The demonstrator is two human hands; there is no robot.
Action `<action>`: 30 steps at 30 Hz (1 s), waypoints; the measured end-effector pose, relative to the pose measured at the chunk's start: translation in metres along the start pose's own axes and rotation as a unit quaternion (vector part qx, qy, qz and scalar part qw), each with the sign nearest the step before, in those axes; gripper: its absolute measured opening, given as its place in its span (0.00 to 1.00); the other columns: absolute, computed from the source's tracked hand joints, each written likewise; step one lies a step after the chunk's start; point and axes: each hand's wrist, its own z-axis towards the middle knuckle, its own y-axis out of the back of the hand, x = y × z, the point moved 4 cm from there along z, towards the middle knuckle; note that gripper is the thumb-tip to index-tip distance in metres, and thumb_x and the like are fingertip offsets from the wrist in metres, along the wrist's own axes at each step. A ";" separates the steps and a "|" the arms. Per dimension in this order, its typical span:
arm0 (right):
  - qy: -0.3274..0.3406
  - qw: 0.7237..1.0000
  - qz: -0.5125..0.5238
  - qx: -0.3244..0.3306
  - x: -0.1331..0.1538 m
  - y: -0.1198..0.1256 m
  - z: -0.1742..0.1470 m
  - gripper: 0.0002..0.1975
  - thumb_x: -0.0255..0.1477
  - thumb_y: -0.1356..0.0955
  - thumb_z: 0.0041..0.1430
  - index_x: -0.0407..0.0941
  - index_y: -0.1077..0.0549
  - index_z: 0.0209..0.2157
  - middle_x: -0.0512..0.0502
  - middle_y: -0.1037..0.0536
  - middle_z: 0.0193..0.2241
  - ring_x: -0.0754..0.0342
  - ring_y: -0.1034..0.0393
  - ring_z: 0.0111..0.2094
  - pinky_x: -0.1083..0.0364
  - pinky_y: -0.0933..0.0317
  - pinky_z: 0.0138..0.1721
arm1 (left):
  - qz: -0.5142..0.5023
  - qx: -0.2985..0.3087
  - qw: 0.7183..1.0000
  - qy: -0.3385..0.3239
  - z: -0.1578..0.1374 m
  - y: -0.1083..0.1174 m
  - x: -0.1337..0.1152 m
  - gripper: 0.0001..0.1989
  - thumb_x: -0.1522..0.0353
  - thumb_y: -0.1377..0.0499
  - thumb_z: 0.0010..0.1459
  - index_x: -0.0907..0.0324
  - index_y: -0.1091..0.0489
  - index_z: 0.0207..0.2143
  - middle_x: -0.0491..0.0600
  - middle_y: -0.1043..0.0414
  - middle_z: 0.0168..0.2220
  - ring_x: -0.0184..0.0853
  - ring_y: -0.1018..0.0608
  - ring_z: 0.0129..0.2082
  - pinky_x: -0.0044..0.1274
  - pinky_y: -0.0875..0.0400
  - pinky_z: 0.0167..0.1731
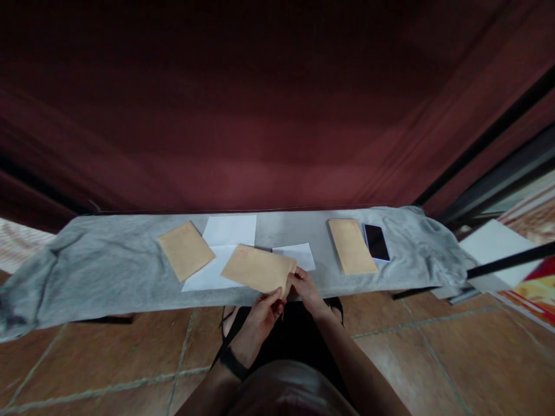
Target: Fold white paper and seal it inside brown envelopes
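Observation:
Both my hands hold a tan paper envelope [259, 267] by its near right end, just above the table's front edge. My left hand [265, 312] pinches the lower corner, its thumb on top. At the right end, by the flap, the fingers of my right hand [306, 288] are closed on the paper. Under and behind the envelope lies a white sheet [229, 231] with a crease across it. A smaller folded white paper [299, 254] rests just beyond my right hand. What is inside the envelope, if anything, is hidden.
Left of the sheet, another tan envelope [185, 251] overlaps it. On the right are a stack of tan envelopes [352, 247] and a phone [377, 242]. A grey cloth [117, 260] covers the narrow table. A dark red panel [277, 144] rises behind it.

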 end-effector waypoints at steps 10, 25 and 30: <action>0.098 0.979 -0.177 -0.027 0.006 0.036 0.001 0.13 0.31 0.37 0.55 0.47 0.25 0.40 0.50 0.21 0.34 0.50 0.28 0.39 0.52 0.34 0.43 | 0.647 0.056 0.650 -0.396 -0.015 -0.029 -0.045 0.32 0.61 0.34 0.54 0.53 0.35 0.61 0.57 0.38 0.64 0.51 0.36 0.65 0.46 0.44 0.63; 0.106 0.968 -0.228 0.017 0.008 0.047 -0.010 0.12 0.31 0.37 0.59 0.47 0.26 0.43 0.47 0.20 0.38 0.49 0.27 0.43 0.52 0.34 0.47 | 0.808 0.145 0.408 -0.400 0.020 -0.018 -0.065 0.57 0.58 0.31 0.47 0.53 0.60 0.72 0.60 0.52 0.70 0.52 0.51 0.71 0.49 0.64 0.67; 0.095 0.949 -0.283 -0.098 0.001 0.061 -0.009 0.08 0.31 0.37 0.59 0.47 0.30 0.39 0.49 0.24 0.31 0.51 0.28 0.35 0.54 0.34 0.39 | 0.799 0.143 0.411 -0.415 0.015 -0.025 -0.065 0.52 0.59 0.34 0.50 0.53 0.58 0.71 0.59 0.47 0.69 0.51 0.47 0.69 0.48 0.65 0.67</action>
